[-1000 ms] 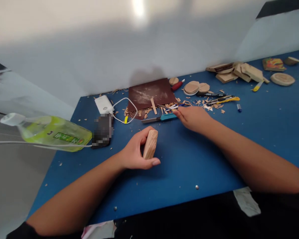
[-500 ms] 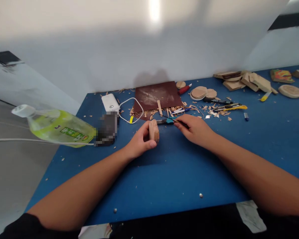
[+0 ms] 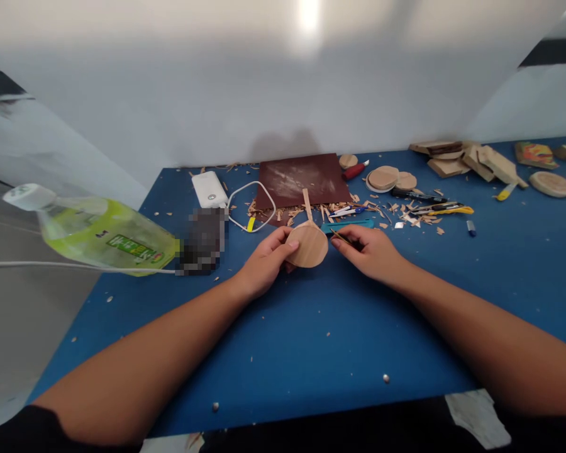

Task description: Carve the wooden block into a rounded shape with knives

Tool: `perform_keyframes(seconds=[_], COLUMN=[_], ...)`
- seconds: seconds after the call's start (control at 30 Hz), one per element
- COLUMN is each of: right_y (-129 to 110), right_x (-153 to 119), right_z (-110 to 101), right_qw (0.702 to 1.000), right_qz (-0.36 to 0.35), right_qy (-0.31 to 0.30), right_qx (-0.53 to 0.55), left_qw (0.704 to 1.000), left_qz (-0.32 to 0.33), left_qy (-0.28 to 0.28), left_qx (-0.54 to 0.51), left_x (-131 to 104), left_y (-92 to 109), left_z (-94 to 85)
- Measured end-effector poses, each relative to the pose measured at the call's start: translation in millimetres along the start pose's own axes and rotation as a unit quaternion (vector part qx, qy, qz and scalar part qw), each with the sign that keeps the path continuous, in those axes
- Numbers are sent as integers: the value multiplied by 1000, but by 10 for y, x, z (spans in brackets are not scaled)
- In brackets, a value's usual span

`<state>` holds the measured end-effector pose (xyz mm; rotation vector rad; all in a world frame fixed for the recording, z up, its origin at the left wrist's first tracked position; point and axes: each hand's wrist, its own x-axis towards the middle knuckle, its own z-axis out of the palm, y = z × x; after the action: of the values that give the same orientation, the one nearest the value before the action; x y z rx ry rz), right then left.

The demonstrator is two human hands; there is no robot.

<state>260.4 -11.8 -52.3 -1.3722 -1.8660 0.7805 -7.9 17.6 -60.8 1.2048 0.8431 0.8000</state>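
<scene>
A round wooden disc (image 3: 307, 245) is held by its left edge in my left hand (image 3: 268, 261), its flat face turned up toward me. My right hand (image 3: 370, 250) is closed around a thin dark tool (image 3: 340, 238), whose tip points left toward the disc without touching it. Just beyond the hands lies a teal cutter (image 3: 349, 225) on the blue table (image 3: 306, 352). A narrow wooden strip (image 3: 307, 204) lies behind the disc, partly over the brown sheet (image 3: 297, 179).
Wood shavings, pens (image 3: 344, 212) and a red-handled knife (image 3: 353, 170) lie behind the hands. Wooden blocks (image 3: 495, 162) and a yellow cutter (image 3: 457, 209) are at the right. A bottle (image 3: 104, 233), cable and white power bank (image 3: 209, 189) are at the left.
The wooden disc has turned from edge-on to flat face toward me. My right hand has moved slightly right and down, its tool tip now lower. The view has shifted slightly.
</scene>
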Motion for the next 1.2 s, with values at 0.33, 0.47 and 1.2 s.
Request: perform_keyframes(seconds=[0.33, 0.47, 1.2], right_y=[-62, -65, -56], right_x=[4, 2, 9], right_z=[-3, -2, 3], right_qw=[1000, 999, 998], right_qz=[1, 7, 11], right_qy=[-10, -8, -24], right_qx=[28, 32, 62], left_qw=[1000, 1000, 998], left_qz=[-1, -2, 41], left_qy=[1, -2, -17], left_qx=[9, 13, 52], left_x=[-4, -10, -50], left_y=[21, 29, 109], left_z=[18, 18, 57])
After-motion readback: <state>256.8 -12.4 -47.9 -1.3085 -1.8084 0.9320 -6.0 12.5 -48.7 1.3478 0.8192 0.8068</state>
